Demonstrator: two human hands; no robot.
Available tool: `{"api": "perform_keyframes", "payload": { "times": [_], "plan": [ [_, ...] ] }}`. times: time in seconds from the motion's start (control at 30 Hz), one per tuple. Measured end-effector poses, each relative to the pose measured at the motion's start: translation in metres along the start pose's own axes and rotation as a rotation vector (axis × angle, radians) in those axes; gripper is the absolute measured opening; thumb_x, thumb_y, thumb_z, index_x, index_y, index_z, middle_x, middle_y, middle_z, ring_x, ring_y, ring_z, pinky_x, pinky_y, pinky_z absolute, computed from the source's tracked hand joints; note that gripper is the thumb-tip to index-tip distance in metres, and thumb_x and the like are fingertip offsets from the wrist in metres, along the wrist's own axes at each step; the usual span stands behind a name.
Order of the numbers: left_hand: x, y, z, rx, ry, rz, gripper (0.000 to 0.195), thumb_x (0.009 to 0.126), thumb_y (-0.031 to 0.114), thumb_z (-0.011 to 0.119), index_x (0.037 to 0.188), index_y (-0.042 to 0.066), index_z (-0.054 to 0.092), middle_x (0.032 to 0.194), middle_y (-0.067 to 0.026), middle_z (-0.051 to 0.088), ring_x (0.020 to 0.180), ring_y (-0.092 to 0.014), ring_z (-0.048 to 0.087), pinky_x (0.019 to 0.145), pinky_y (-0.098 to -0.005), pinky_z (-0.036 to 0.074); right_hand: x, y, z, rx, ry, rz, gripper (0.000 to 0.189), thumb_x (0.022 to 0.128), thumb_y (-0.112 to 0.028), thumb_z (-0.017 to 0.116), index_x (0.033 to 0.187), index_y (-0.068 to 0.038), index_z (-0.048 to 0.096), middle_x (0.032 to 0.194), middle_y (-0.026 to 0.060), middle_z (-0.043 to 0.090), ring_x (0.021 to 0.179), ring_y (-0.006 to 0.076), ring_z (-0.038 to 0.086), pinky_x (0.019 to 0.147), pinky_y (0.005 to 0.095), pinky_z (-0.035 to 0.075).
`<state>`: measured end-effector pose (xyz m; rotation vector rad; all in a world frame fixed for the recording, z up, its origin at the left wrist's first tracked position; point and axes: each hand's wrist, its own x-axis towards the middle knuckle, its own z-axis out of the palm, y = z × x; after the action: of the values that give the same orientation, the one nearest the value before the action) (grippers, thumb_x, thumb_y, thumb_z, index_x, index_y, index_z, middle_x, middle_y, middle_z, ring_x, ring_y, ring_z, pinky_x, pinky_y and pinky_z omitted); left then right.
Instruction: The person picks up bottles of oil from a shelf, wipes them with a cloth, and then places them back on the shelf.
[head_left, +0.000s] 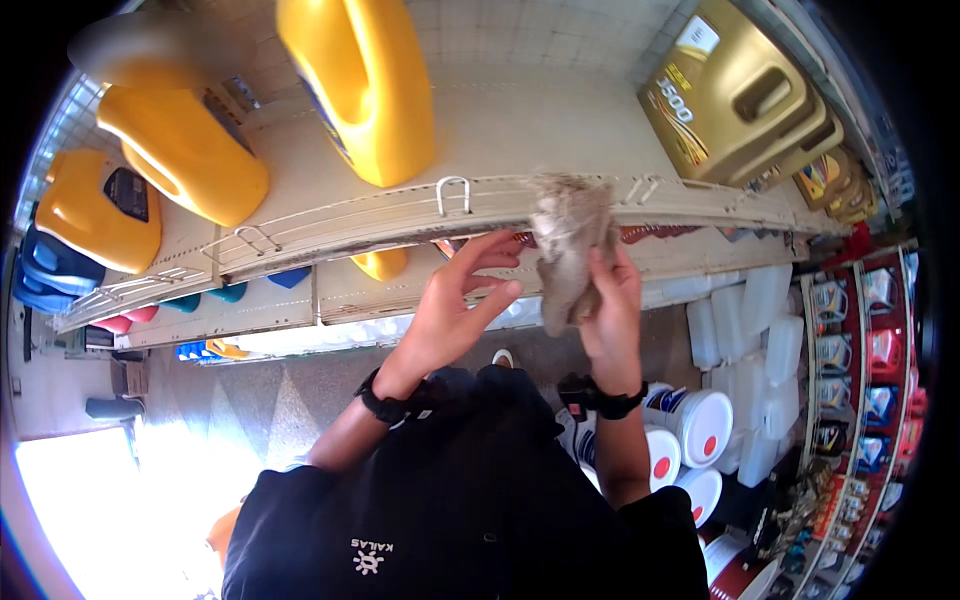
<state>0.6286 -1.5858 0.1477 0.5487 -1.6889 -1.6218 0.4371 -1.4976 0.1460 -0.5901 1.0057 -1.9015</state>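
A crumpled, dirty grey-beige cloth hangs bunched in my right hand, just in front of the shelf's front edge. My left hand is to the left of the cloth, fingers apart and nothing in them. Beyond both hands stretches a cream metal shelf with a low wire rail along its front. On it, straight ahead and slightly left, stands a yellow plastic jug with a moulded handle. At the shelf's right end are gold plastic jugs, the front one bearing writing.
More yellow jugs and dark blue jugs line the shelf's left part. A lower shelf holds further containers. White lidded buckets and translucent plastic canisters stack on the floor at right, near a stocked rack.
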Motion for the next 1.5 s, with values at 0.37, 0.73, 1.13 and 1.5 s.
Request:
{"api": "perform_keyframes", "payload": {
  "times": [0.37, 0.73, 1.13, 1.5],
  "plan": [
    [-0.008, -0.024, 0.043, -0.095, 0.206, -0.026, 0.060, 0.086, 0.003, 0.080, 0.137, -0.003, 0.050, 0.121, -0.0109, 0.063, 0.113, -0.020, 0.065, 0.083, -0.0319, 0.060, -0.045, 0.013, 0.005, -0.571, 0.094, -0.212, 0.050, 0.088, -0.016, 0.082, 0.128, 0.001, 0.057, 0.118, 0.0099, 0.068, 0.106, 0.0165, 0.064, 0.095, 0.0317, 0.052],
    [0.026, 0.167, -0.015, 0.520, 0.001, 0.711, 0.062, 0.080, 0.010, 0.086, 0.134, -0.002, 0.058, 0.129, -0.0194, 0.063, 0.105, -0.034, 0.067, 0.089, -0.0390, 0.057, -0.006, -0.120, 0.056, -0.977, -0.107, -1.135, 0.043, 0.079, -0.008, 0.079, 0.117, 0.006, 0.064, 0.113, 0.0184, 0.067, 0.101, 0.0290, 0.065, 0.093, 0.0421, 0.051],
    [0.219, 0.441, -0.016, 1.024, 0.660, 1.095, 0.072, 0.092, 0.048, 0.070, 0.136, -0.006, 0.053, 0.126, -0.0278, 0.066, 0.123, -0.039, 0.063, 0.105, -0.0451, 0.049, 0.091, -0.476, 0.325, -1.419, 0.243, -2.124, 0.043, 0.089, -0.006, 0.070, 0.131, -0.011, 0.067, 0.120, 0.0177, 0.071, 0.112, 0.0383, 0.067, 0.098, 0.0416, 0.052],
    [0.320, 0.485, -0.053, 0.733, 0.304, 0.865, 0.082, 0.085, 0.065, 0.070, 0.121, -0.009, 0.068, 0.116, -0.0291, 0.071, 0.112, -0.041, 0.069, 0.098, -0.0449, 0.052, 0.155, -0.488, 0.422, -1.911, -0.314, -1.498, 0.051, 0.079, 0.014, 0.052, 0.119, -0.007, 0.074, 0.107, 0.0231, 0.073, 0.101, 0.0379, 0.070, 0.089, 0.0424, 0.054]
  ]
}}
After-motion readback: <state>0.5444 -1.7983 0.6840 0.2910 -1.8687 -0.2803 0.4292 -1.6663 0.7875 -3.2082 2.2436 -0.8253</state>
